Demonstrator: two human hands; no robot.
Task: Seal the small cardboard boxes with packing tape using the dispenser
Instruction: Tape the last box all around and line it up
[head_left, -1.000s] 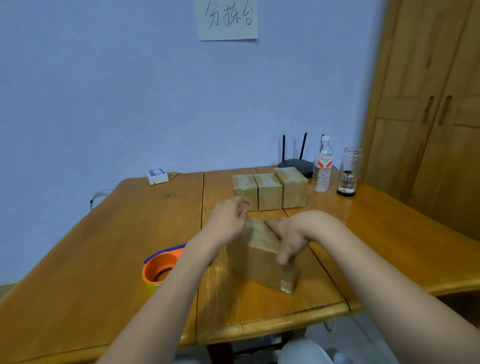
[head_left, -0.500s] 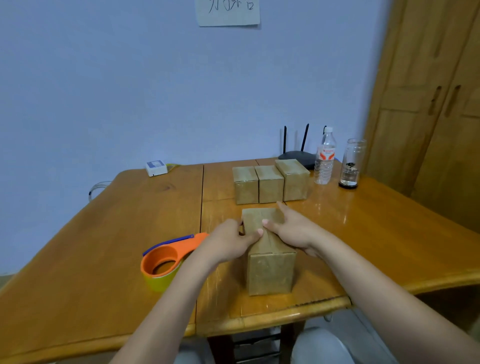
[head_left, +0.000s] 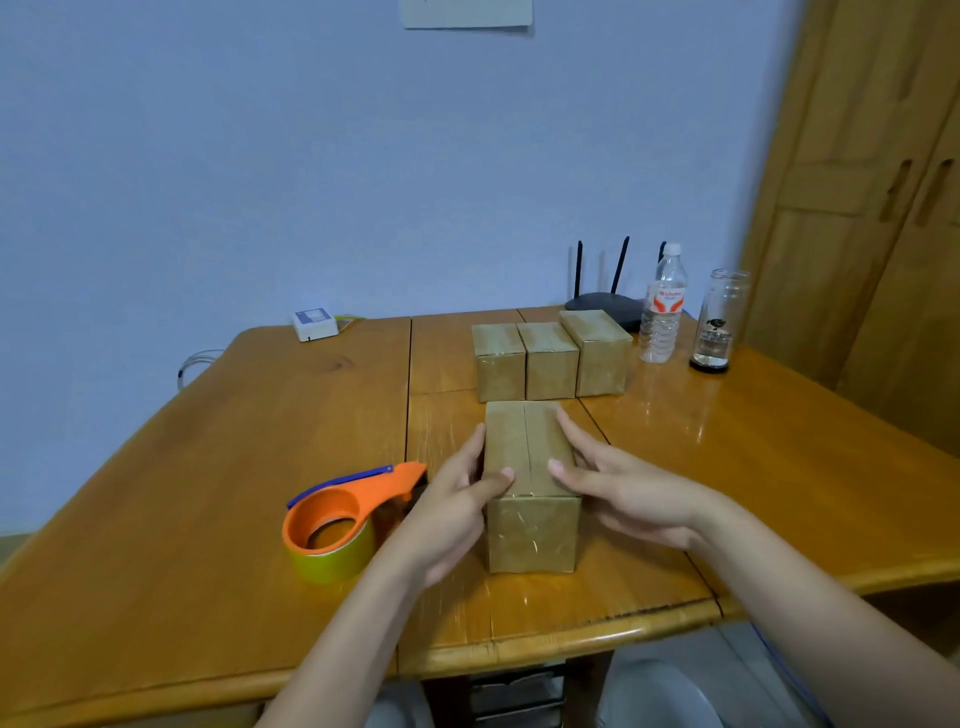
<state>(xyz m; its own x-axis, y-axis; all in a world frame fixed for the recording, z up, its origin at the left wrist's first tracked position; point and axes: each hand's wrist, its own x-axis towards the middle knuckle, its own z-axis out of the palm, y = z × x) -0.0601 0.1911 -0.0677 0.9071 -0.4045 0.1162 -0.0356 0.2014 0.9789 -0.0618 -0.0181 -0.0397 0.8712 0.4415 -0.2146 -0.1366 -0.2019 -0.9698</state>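
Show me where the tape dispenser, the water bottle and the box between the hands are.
tape dispenser (head_left: 358, 499): head view, on its orange body.
water bottle (head_left: 663, 312): head view, on its label.
box between the hands (head_left: 532, 535): head view, on its near face.

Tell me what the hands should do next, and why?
Probably the left hand should reach for the dispenser beside it. Both hands only steady the box, its top flaps meet closed, and the right hand could hold them alone.

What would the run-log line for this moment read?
left hand: open, against near box | right hand: open, on box | tape dispenser: on table, untouched | three boxes: rowed behind
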